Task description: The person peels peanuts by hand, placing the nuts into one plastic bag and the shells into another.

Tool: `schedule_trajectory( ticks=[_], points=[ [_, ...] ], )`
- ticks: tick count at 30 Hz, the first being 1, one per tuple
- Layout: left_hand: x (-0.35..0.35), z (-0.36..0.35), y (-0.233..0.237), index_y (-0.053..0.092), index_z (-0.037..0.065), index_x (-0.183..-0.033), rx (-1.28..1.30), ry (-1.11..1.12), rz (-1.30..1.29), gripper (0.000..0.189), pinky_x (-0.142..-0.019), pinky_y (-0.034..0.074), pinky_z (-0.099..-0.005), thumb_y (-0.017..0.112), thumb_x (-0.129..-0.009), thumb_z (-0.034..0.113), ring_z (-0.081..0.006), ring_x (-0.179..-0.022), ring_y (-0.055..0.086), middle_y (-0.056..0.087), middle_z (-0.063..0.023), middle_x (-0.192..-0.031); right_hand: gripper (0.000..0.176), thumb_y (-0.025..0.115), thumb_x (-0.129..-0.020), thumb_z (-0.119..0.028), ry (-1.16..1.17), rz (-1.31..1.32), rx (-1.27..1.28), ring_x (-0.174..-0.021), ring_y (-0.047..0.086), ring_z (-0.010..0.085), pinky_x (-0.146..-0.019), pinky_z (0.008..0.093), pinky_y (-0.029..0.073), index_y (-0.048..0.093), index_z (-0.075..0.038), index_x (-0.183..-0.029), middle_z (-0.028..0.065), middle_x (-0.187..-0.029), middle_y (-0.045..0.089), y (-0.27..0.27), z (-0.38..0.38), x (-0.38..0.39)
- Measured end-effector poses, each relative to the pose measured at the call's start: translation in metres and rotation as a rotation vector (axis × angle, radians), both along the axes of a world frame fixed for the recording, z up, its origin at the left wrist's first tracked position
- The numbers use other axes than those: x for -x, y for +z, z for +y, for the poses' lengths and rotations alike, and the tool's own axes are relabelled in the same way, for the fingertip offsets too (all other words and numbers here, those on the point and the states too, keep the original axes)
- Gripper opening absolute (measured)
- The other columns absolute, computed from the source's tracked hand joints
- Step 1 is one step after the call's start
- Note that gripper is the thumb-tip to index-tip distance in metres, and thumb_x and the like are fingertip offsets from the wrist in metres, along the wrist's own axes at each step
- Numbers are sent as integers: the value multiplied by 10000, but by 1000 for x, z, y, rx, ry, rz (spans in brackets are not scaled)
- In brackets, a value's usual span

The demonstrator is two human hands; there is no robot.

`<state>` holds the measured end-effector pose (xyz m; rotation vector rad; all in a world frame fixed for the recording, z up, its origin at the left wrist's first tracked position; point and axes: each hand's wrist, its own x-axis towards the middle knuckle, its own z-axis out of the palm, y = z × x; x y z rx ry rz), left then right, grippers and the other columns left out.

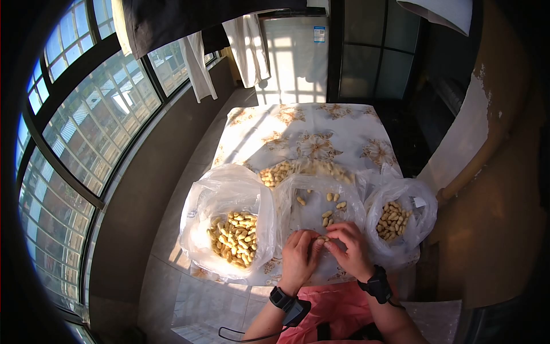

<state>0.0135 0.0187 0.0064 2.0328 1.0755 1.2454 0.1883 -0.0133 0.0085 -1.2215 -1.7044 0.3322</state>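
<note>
Both my hands meet over the front part of the middle plastic bag [292,200]. My left hand [301,255] and my right hand [349,250] pinch one peanut [322,239] between their fingertips. Just beyond my fingers, several loose peanuts [327,217] lie on the middle bag. An open plastic bag [196,198] with many peanuts [235,238] stands to the left of my hands. On the right, a smaller open bag [421,221] also holds peanuts [393,221].
More peanuts [276,174] lie in clear plastic behind the middle bag. The table [309,129] has a flowered cloth. Barred windows [103,114] line the left side, and a white refrigerator [295,57] stands beyond the table. Hanging cloths [249,49] are at the top.
</note>
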Motion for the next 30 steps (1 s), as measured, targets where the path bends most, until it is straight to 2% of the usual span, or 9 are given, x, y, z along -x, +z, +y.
schedule_trajectory(
  ticks=[8,19,30],
  points=[
    [0,-1,3,719,26,-1103,7,4,-14,151,-842,550,-428,724,-978,111,-367,-959,697,730,-140,-1028,150,758,-957,-131,-6,-12,-6,-1071,659,360,-923,451,533,678,-5,-968,134,-1131,710,-4,1,-1],
    [1,1,-2,721,42,-1033,-26,-14,23,217,-807,555,-434,833,-873,136,-355,-936,693,719,-126,-1002,140,734,-971,-126,-4,16,18,-1064,660,359,-922,453,530,681,2,-953,136,-1122,718,-3,0,-1],
    [0,0,0,701,37,-1017,-19,-18,31,188,-829,542,-464,804,-883,119,-381,-946,671,707,-135,-1009,129,735,-972,-126,-8,51,20,-1048,671,360,-918,452,529,695,-4,-984,139,-1099,728,-3,1,-1]
  ],
)
